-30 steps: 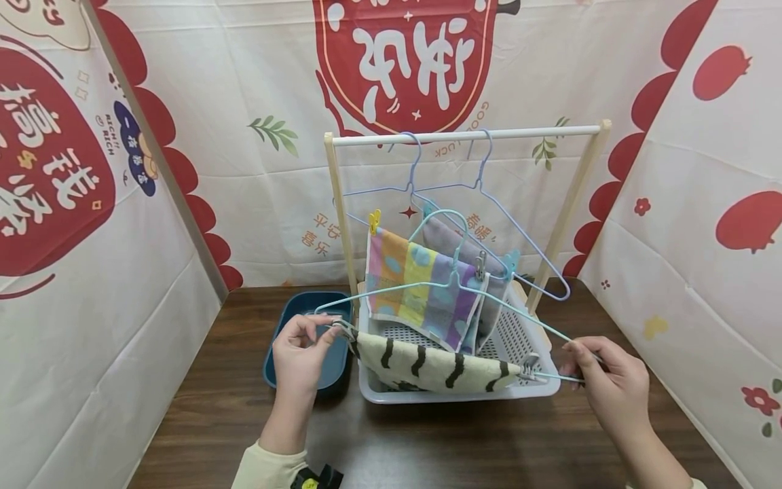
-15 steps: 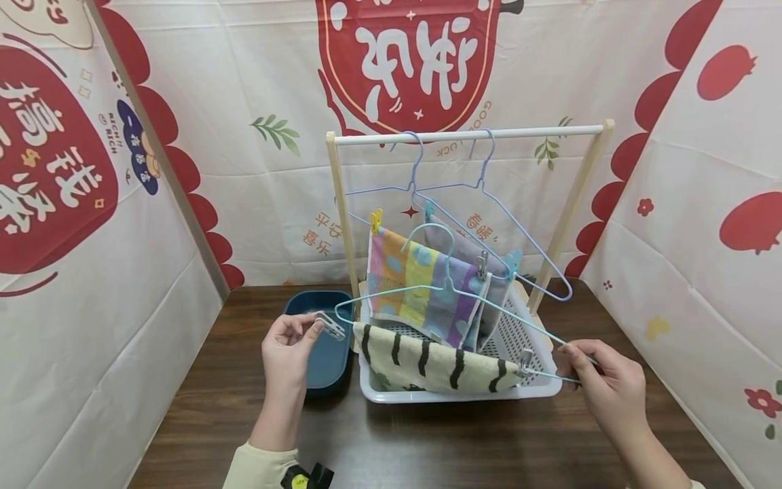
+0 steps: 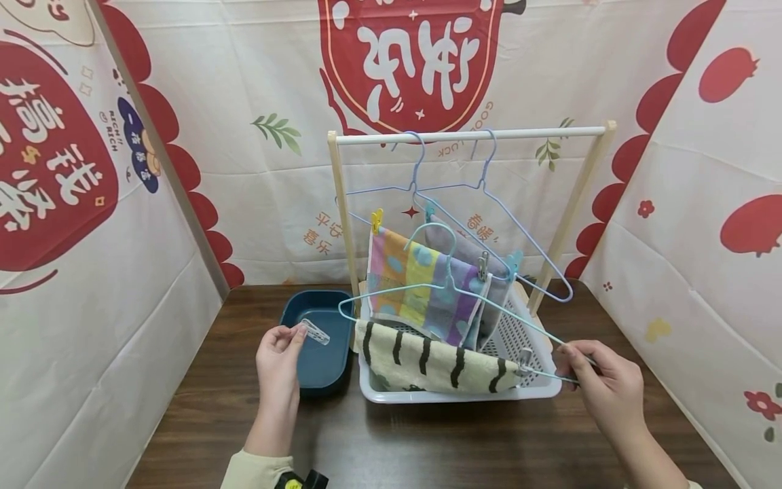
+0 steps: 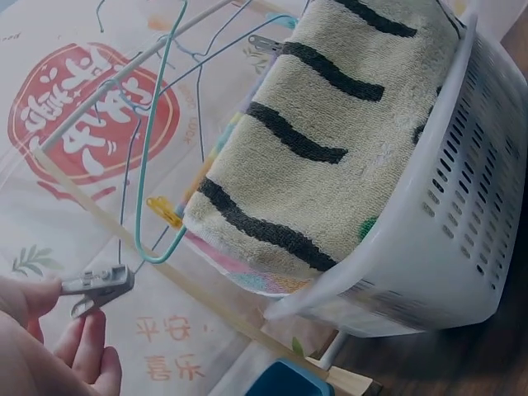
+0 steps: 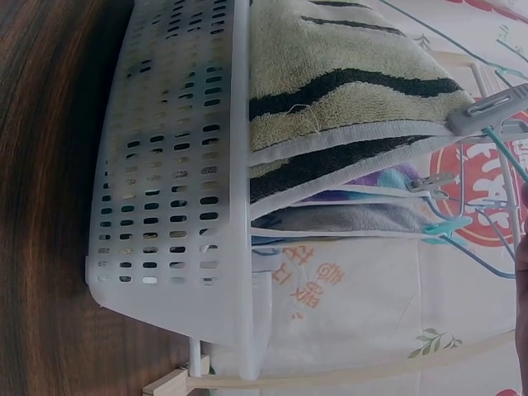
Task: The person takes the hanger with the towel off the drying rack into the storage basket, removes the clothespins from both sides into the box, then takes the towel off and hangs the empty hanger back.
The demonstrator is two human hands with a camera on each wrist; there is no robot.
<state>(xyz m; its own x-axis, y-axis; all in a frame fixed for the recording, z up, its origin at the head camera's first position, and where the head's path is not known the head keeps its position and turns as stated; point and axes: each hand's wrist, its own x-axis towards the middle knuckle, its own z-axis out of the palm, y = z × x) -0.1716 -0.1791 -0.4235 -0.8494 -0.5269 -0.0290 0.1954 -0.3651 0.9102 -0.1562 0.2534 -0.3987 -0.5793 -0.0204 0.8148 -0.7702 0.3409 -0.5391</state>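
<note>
My left hand (image 3: 277, 356) pinches a grey clothespin (image 3: 315, 332) between thumb and fingers, over the dark blue tray in the head view. Its jaws have nothing between them in the left wrist view. My right hand (image 3: 607, 380) grips the right end of a mint-green clothes hanger (image 3: 451, 268). Across the hanger's lower bar lies a cream towel with dark stripes (image 3: 427, 360), folded over it. Another grey clothespin (image 5: 495, 110) clamps the towel at its right end, near my right fingers. The towel's left corner carries no clothespin.
Beneath the towel stands a white perforated basket (image 3: 458, 399). The dark blue tray (image 3: 324, 373) sits left of it. Behind, a rack (image 3: 470, 136) bears two blue hangers (image 3: 519, 231), with a multicoloured checked towel (image 3: 415, 285) and a grey towel (image 3: 497, 299) clipped on.
The left hand has pulled the clothespin off the towel's left end and carried it left, over the tray. The hanger's left end has shifted slightly right. The right hand keeps its grip.
</note>
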